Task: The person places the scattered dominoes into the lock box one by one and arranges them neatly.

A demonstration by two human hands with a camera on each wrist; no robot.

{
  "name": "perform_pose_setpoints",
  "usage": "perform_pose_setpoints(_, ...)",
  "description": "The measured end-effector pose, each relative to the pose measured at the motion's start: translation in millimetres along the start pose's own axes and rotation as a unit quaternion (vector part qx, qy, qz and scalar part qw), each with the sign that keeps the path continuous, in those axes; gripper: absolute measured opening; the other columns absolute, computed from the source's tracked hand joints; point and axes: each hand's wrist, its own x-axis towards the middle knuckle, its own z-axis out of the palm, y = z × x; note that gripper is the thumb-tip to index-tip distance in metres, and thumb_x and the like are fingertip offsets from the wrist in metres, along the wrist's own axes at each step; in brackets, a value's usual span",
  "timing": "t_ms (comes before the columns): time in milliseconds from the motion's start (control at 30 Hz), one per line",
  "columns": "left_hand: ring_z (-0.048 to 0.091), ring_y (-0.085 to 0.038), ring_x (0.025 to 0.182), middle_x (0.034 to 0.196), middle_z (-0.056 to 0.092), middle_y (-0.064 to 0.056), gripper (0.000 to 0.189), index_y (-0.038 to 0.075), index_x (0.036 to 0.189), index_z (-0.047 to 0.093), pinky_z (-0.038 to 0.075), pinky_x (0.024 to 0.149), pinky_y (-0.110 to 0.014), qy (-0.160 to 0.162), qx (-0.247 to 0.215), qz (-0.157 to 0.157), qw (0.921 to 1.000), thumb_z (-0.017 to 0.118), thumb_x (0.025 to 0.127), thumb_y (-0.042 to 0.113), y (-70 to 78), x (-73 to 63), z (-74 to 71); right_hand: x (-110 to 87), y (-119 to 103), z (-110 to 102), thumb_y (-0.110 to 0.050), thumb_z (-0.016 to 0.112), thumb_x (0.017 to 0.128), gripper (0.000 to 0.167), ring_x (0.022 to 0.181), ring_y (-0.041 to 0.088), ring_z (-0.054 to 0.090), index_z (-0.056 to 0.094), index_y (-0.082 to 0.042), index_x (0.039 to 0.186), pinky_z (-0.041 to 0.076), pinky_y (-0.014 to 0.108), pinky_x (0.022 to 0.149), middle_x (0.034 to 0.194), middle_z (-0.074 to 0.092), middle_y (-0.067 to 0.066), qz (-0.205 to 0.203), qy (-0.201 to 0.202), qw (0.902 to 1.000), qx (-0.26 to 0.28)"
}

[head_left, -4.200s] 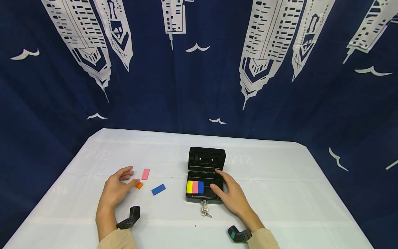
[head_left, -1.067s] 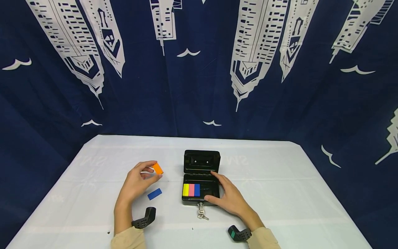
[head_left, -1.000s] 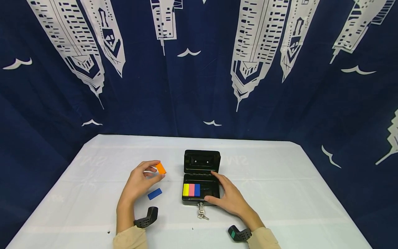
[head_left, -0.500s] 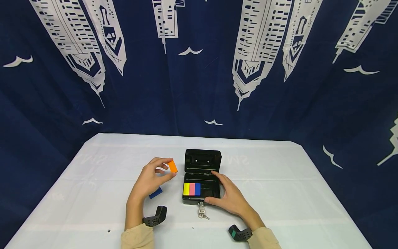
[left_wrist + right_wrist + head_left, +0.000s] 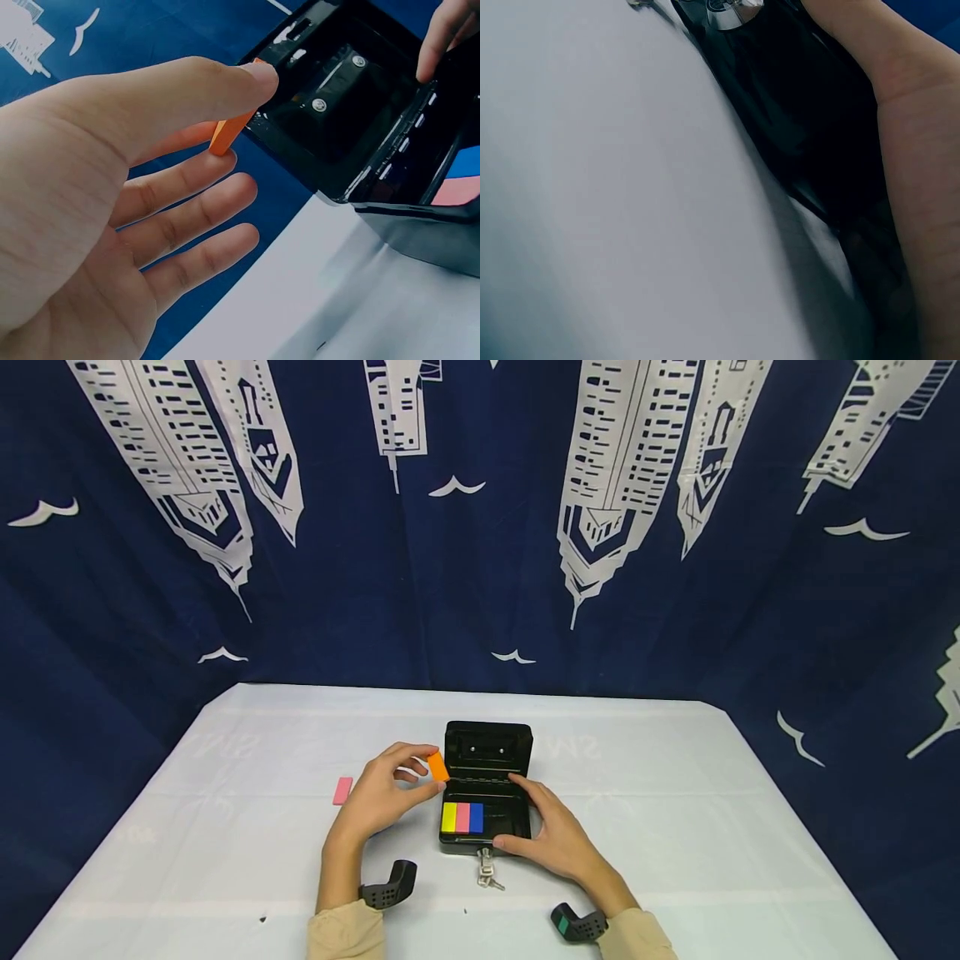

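Observation:
My left hand [image 5: 382,795] pinches a flat orange block [image 5: 438,766] between thumb and fingertips, the other fingers spread loosely below it. It holds the block upright, just left of the hinge side of a black cash box [image 5: 508,814]. The box's lid [image 5: 488,746] stands raised. Inside, a yellow block [image 5: 448,817], a pink block [image 5: 462,817] and a blue block [image 5: 476,817] lie side by side at the left. My right hand [image 5: 558,837] holds the box's right side, thumb on the front rim and index finger at the hinge.
A loose pink block [image 5: 342,791] lies on the white table [image 5: 225,843], left of the left hand. Keys [image 5: 487,878] hang from the lock at the box's front. A dark blue curtain [image 5: 480,577] with white printing rises behind the table.
The left hand has picked up the orange block and carried it right to the box, covering the loose blue block. The right thumb has shifted from inside the box to its front rim.

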Motion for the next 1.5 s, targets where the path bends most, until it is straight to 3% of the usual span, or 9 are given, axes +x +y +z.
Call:
perform_pose_setpoints(400, 0.068, -0.017, 0.096, 0.112, 0.068, 0.003, 0.045, 0.017, 0.127, 0.071, 0.060, 0.092, -0.040, -0.022, -0.011, -0.007, 0.9997, 0.086, 0.085, 0.023, 7.3, 3.8, 11.1, 1.0, -2, -1, -0.063, 0.086, 0.072, 0.101, 0.144, 0.031, 0.047, 0.042, -0.029, 0.157, 0.040, 0.062, 0.116, 0.158, 0.047, 0.006, 0.000, -0.007, 0.9999, -0.007)
perform_pose_setpoints(667, 0.068, -0.021, 0.098, 0.119, 0.068, 0.002, 0.043, 0.016, 0.125, 0.071, 0.060, 0.092, -0.039, -0.033, -0.008, 0.019, 0.9992, 0.086, 0.085, 0.020, 12.4, 4.8, 17.1, 1.8, 0, 0, -0.063, 0.087, 0.071, 0.103, 0.142, 0.031, 0.049, 0.042, -0.027, 0.157, 0.041, 0.062, 0.115, 0.158, 0.047, 0.008, -0.011, -0.005, 0.9998, -0.013)
perform_pose_setpoints(1167, 0.063, -0.016, 0.101, 0.117, 0.067, 0.001, 0.043, 0.010, 0.127, 0.069, 0.058, 0.094, -0.036, -0.065, -0.006, 0.076, 0.9950, 0.083, 0.087, 0.018, 14.7, 9.0, 28.7, 1.3, -2, 0, -0.063, 0.087, 0.071, 0.103, 0.143, 0.034, 0.048, 0.043, -0.026, 0.157, 0.041, 0.065, 0.114, 0.159, 0.046, 0.009, 0.001, -0.009, 0.9998, -0.015)
perform_pose_setpoints(1500, 0.063, -0.017, 0.104, 0.123, 0.066, -0.001, 0.045, 0.009, 0.131, 0.068, 0.060, 0.091, -0.035, -0.088, 0.004, 0.091, 0.9920, 0.082, 0.088, 0.017, 16.3, 11.7, 40.9, 0.9, -2, 0, -0.062, 0.087, 0.072, 0.103, 0.143, 0.034, 0.048, 0.042, -0.026, 0.157, 0.041, 0.064, 0.114, 0.158, 0.047, 0.009, -0.001, -0.009, 0.9999, -0.013)
